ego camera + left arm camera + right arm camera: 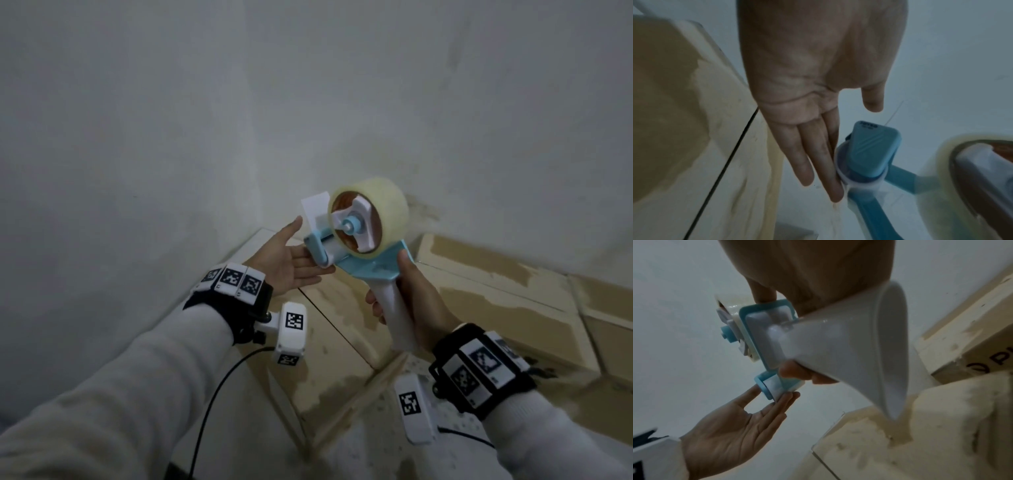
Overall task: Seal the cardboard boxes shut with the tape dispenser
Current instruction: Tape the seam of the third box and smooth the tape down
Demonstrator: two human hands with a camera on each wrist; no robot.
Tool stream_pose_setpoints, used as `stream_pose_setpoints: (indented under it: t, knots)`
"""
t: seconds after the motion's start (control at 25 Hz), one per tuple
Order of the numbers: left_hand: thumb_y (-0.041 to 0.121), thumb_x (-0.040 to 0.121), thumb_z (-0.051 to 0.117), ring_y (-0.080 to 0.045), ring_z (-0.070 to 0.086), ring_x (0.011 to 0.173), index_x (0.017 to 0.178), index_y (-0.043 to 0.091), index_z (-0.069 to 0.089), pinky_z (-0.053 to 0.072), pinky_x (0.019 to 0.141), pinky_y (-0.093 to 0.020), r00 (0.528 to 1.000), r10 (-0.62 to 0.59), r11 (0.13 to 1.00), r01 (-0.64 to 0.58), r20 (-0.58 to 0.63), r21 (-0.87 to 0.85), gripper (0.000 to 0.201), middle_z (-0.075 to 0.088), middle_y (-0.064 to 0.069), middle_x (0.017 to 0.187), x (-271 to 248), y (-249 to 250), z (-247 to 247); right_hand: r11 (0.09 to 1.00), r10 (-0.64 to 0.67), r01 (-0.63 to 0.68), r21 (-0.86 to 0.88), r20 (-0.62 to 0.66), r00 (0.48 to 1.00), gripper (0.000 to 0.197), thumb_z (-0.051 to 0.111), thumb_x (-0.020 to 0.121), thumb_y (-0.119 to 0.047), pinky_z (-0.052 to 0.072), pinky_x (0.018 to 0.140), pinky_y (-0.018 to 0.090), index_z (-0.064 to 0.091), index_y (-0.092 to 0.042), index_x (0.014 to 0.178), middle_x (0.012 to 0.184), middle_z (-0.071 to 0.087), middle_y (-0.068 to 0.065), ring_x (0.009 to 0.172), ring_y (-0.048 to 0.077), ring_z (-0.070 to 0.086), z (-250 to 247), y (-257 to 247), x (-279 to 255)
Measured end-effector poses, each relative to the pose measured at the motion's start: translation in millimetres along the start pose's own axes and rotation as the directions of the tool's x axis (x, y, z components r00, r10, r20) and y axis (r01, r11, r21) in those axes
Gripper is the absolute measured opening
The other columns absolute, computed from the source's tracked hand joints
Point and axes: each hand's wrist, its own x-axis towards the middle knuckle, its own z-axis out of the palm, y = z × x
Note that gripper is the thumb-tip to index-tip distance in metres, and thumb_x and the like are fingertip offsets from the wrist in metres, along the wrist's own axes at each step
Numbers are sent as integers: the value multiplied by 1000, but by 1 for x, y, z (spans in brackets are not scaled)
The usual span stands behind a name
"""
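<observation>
A tape dispenser [363, 253] with a light blue frame, a white handle and a roll of clear tape [383, 212] is held up in the air above the boxes. My right hand [411, 301] grips its white handle [849, 353]. My left hand [291, 263] lies flat, palm up, with straight fingers [818, 162] touching the blue roller end [869, 155] of the dispenser. A short white tab of tape [315, 209] sticks up at the front. Beneath the hands lies a cardboard box [329, 342] with its flaps closed along a dark centre seam.
More cardboard boxes [496, 301] with worn tape patches stand to the right along the pale wall [239, 102]. A black cable [219, 394] hangs from the left wrist camera. The boxes sit close to the wall corner.
</observation>
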Motion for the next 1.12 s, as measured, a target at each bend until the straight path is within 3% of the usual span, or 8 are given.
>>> stream_pose_setpoints:
  t: [0.12, 0.24, 0.36, 0.52, 0.68, 0.8, 0.92, 1.12]
  knots:
    - [57, 88, 46, -21, 73, 76, 106, 3, 61, 51, 76, -32, 998, -55, 996, 56, 16, -68, 58, 74, -11, 88, 12, 4, -19, 999, -35, 35, 41, -9, 999, 70, 36, 78, -71, 38, 49, 25, 68, -10, 86, 61, 59, 7, 49, 17, 50, 15, 6, 13]
    - [42, 94, 45, -17, 72, 68, 95, 6, 62, 52, 71, -29, 996, -86, 996, 87, -23, 10, 39, 74, -7, 73, 28, 10, -33, 997, -61, 63, -52, 37, 997, 87, 52, 53, -88, 41, 50, 26, 66, -11, 91, 65, 59, 8, 51, 16, 50, 25, 9, 24]
    - [23, 98, 43, -14, 71, 58, 94, 7, 61, 56, 57, -25, 995, -93, 988, 98, -43, 121, 24, 73, -5, 65, 43, 19, -45, 984, -102, 106, -142, 35, 994, 84, 70, 41, -80, 42, 52, 28, 61, -12, 89, 66, 58, 5, 53, 15, 51, 35, 12, 33]
    - [4, 92, 50, -13, 68, 47, 97, 2, 60, 55, 47, -21, 991, -19, 954, 58, -135, 294, 11, 70, -7, 59, 64, 27, -62, 949, -88, 69, -307, -49, 995, 43, 83, 61, -37, 44, 52, 25, 62, -17, 93, 58, 62, -11, 51, 6, 52, 53, 13, 43]
    - [5, 91, 53, -7, 59, 35, 79, 5, 58, 54, 49, -21, 983, 87, 889, -4, -161, 459, 14, 62, 0, 42, 79, 47, -77, 953, -74, 26, -301, -150, 986, 10, 66, 84, -12, 41, 48, 28, 57, -16, 82, 54, 56, -5, 50, 13, 49, 66, 20, 54]
    - [14, 88, 64, -5, 66, 46, 81, 4, 64, 53, 52, -20, 957, 206, 855, -74, -206, 514, 12, 71, -4, 66, 90, 63, -108, 958, -40, -9, -288, -162, 986, 8, 64, 85, -11, 41, 47, 26, 57, -13, 83, 57, 53, -1, 49, 11, 47, 63, 22, 53]
    - [23, 86, 66, -12, 68, 67, 86, 5, 68, 44, 55, -21, 956, 214, 745, -27, -201, 666, 18, 73, -8, 90, 101, 62, -131, 943, 7, -51, -330, -134, 991, 8, 65, 85, -14, 42, 49, 25, 57, -16, 87, 60, 53, 1, 49, 9, 49, 66, 29, 60]
    - [31, 83, 69, -19, 66, 88, 96, 0, 73, 47, 63, -24, 976, 112, 563, 93, -188, 821, 33, 73, -6, 97, 118, 48, -144, 900, 66, -104, -424, -103, 992, 10, 65, 85, -20, 44, 49, 27, 59, -22, 93, 60, 56, -1, 48, 11, 52, 71, 39, 79]
